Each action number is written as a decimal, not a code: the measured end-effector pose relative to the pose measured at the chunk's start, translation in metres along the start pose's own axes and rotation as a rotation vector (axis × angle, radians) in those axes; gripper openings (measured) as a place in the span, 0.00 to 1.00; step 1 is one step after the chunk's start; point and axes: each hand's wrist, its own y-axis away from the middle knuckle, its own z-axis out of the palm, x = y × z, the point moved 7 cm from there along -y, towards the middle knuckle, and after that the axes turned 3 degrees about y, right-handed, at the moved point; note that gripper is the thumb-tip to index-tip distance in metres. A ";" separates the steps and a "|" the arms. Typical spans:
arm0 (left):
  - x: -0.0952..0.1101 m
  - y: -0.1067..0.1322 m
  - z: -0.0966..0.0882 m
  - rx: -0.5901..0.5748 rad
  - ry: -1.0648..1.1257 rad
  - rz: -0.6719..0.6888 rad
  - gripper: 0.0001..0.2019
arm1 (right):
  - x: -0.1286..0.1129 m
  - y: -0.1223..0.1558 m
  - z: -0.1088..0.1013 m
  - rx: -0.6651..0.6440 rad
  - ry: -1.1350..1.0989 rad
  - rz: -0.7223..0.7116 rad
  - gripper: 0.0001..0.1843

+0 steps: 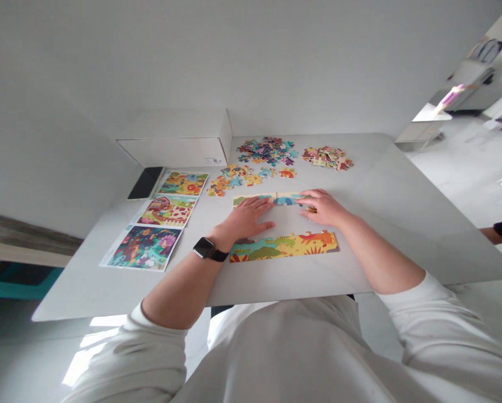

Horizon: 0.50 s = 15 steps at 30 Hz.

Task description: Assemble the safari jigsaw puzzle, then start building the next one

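My left hand (251,218), with a black watch (210,249) on the wrist, lies palm down with its fingers spread over the left part of an upper strip of joined puzzle pieces (285,200). My right hand (323,207) rests on the right end of that strip, fingers stretched out and apart. Part of the strip is hidden under both hands. Nearer to me lies a longer joined strip (284,247) showing a fox, a crocodile and green and yellow ground. A bare gap of table separates the two strips.
Behind my hands lie loose yellow pieces (234,178), a dark mixed heap (266,150) and a pinkish heap (327,158). Picture sheets (145,248) and a phone (145,183) lie at left, before a white box (173,140). Another person's arm (491,236) shows at far right.
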 end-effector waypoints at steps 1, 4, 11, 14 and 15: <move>0.000 0.000 0.000 0.001 0.002 0.003 0.36 | 0.001 0.000 0.000 0.002 -0.006 0.005 0.21; 0.000 0.000 0.001 0.007 0.005 -0.003 0.37 | 0.002 0.000 0.001 0.004 -0.021 0.007 0.21; 0.001 0.000 0.003 -0.004 -0.023 -0.019 0.38 | 0.003 -0.002 0.001 -0.002 -0.063 -0.017 0.21; 0.000 -0.001 0.003 -0.002 -0.013 -0.018 0.38 | 0.002 -0.002 0.001 -0.001 -0.066 -0.008 0.21; -0.001 -0.001 0.003 0.003 -0.007 -0.016 0.38 | 0.002 -0.002 0.000 -0.001 -0.072 -0.010 0.21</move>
